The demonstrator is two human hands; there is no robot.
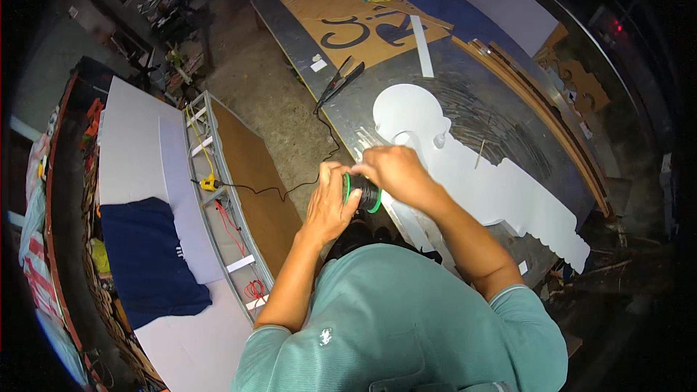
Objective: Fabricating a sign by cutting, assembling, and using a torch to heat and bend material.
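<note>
My left hand (327, 203) is wrapped round the side of a spool (364, 193) with green rims and dark strand wound on it, held in front of my body by the table's near edge. Just above the spool, my right hand (398, 174) is closed, its fingertips close to the left ones. Whatever those right fingers pinch is hidden or too thin to make out. Beyond my right hand, a white cut-out board (465, 174) with a rounded head shape and a wavy edge lies on the dark table (501, 127).
A black hair straightener (341, 86) lies at the table's left edge, its cord running down to a yellow socket (209, 183). Brown lettered board (356, 25), a white strip (422, 47) and long wooden strips (537, 112) lie farther off. A framed panel (250, 174) and navy cloth (151, 258) are left.
</note>
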